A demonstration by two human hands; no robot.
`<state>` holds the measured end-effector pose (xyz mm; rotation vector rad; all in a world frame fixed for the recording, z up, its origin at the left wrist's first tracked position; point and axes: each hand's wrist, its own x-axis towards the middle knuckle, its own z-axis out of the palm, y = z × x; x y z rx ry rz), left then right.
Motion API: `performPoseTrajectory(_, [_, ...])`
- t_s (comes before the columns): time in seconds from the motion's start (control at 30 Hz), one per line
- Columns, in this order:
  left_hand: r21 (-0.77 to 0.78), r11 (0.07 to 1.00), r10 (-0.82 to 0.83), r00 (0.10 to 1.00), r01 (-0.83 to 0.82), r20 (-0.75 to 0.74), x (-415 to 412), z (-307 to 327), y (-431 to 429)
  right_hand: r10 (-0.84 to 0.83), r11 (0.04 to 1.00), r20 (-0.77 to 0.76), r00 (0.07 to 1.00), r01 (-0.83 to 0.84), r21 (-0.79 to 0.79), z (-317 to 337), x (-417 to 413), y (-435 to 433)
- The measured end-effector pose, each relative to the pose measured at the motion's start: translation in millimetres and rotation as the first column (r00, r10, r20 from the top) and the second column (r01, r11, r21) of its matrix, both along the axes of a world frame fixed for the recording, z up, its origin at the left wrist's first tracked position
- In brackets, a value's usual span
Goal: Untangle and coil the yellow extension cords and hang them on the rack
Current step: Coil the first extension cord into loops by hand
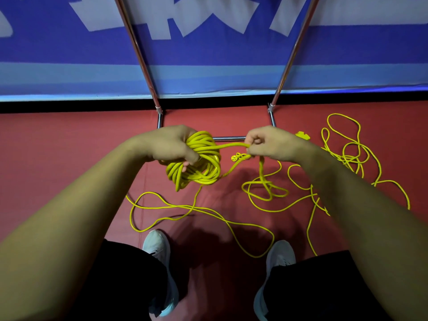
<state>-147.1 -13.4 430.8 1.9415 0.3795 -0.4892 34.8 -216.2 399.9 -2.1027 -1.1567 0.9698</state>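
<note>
Below the rack (229, 137) at 12 o'clock, your left hand (166, 147) grips the coil (199, 170), right hand (268, 142) pinches the feed strand (229, 145). Mid-coiling; next loop needs slack from the tangle (266, 184) at 4 o'clock.

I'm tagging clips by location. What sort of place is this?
Probably an indoor sports hall or event space: a red mat floor, a big blue banner with white lettering along the wall, and a chrome rack standing before it.

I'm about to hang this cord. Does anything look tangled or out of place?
Yes. Besides the coil in the left hand, loose cord lies in crossed, tangled loops on the red floor below and right of the right hand.
</note>
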Motion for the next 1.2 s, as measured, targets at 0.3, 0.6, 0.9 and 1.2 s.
performPoseTrajectory(0.3, [-0.298, 0.944, 0.193, 0.968, -0.139, 0.163, 4.8, 5.9, -0.6, -0.280, 0.932, -0.147, 0.949, 0.305, 0.193, -10.0, 1.6, 7.1])
performPoseTrajectory(0.6, [-0.637, 0.669, 0.538, 0.841, -0.384, 0.058, 4.8, 0.7, 7.3, -0.321, 0.899, -0.200, 0.926, 0.364, 0.242, -16.0, -1.4, 12.7])
performPoseTrajectory(0.9, [-0.789, 0.352, 0.762, 0.643, -0.504, -0.072, 13.8, 0.8, 8.2, -0.405, 0.840, -0.400, 0.822, 0.507, 0.192, -26.6, -0.1, 8.0])
performPoseTrajectory(1.2, [-0.799, 0.277, 0.849, 0.525, -0.534, -0.057, 15.7, -7.1, 15.0, -0.424, 0.869, -0.342, 0.838, 0.483, 0.106, -37.0, -3.4, 4.6])
